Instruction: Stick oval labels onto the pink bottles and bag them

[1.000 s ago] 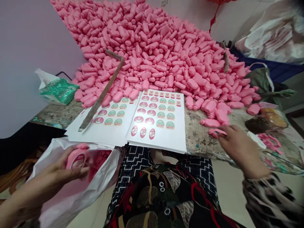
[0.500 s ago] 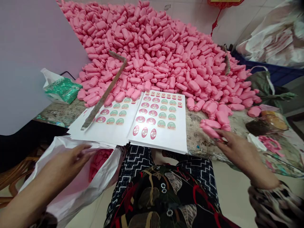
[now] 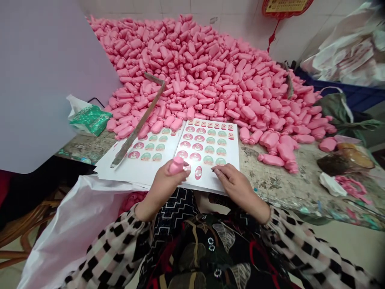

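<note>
My left hand (image 3: 166,178) is wrapped round a pink bottle (image 3: 176,165), held over the lower edge of the right sticker sheet (image 3: 231,154). My right hand (image 3: 236,182) is closed in a pinch at the lower right of that sheet; whatever its fingertips hold is too small to make out. One oval red sticker (image 3: 198,172) shows on the sheet between the hands. Rows of pink and green stickers lie above it. The left sticker sheets (image 3: 120,174) lie beside it, with a bent metal bar (image 3: 138,127) across them.
A large heap of pink bottles (image 3: 195,76) covers the back of the worktable (image 3: 249,160). A green tissue pack (image 3: 92,119) lies at the left. A white bag (image 3: 75,224) hangs open below the front edge. A blue crate (image 3: 345,93) stands at the back right.
Both hands have moved in to the lower part of the right sheet. A bottle is now in my left hand. My right hand has left the loose bottles at the right.
</note>
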Available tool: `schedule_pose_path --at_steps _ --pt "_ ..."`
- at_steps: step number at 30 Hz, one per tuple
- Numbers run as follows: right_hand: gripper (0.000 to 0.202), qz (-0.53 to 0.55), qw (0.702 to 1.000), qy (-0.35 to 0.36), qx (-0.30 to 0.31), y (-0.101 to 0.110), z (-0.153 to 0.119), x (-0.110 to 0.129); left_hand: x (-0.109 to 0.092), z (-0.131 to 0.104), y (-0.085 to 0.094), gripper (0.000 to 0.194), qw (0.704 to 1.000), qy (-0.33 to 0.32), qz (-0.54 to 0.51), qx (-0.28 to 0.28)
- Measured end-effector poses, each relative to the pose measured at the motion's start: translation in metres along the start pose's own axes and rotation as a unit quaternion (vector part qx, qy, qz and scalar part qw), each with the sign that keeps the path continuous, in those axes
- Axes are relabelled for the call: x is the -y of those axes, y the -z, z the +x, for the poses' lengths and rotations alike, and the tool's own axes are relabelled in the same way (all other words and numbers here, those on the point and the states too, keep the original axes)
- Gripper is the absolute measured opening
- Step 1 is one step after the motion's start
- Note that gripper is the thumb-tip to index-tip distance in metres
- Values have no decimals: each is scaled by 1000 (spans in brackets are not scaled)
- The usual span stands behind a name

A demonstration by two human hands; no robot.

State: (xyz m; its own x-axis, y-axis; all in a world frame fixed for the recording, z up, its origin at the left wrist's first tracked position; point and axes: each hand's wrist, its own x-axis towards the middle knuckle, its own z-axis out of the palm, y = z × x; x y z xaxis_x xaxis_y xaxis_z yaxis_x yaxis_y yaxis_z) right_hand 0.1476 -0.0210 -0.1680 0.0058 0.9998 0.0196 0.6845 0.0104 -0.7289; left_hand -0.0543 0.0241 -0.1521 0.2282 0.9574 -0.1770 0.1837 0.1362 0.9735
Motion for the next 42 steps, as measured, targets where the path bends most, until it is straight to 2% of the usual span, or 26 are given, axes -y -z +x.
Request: schedule_pose_path --at_steps 1,2,5,8,12,16,24,31,36,42 --pt "27 -62 998 7 -8 1 4 -4 2 0 5 17 992 -44 118 3" --pt "27 -110 994 12 -8 0 8 -5 5 0 7 15 970 -92 226 20" --pt "24 -202 979 22 -3 -10 15 -1 16 -5 2 25 876 -199 431 89" --pt "19 -257 965 44 1 -19 19 5 23 -13 -7 45 822 -215 513 127" --pt "21 -302 952 47 9 -22 22 9 24 -19 -10 58 785 -196 567 155" --pt "22 -321 946 50 22 -21 23 11 25 -19 -10 61 771 -195 585 161" --pt "22 -326 943 68 25 -20 26 9 37 -21 -13 59 764 -203 599 126" --pt "21 -292 954 64 38 -18 27 6 37 -22 -13 61 757 -195 611 125" --pt "22 -240 969 49 14 -27 18 3 39 -22 -18 64 748 -189 626 117" --pt "19 -166 986 -12 -28 -36 13 7 44 -23 -24 68 746 -176 635 102"
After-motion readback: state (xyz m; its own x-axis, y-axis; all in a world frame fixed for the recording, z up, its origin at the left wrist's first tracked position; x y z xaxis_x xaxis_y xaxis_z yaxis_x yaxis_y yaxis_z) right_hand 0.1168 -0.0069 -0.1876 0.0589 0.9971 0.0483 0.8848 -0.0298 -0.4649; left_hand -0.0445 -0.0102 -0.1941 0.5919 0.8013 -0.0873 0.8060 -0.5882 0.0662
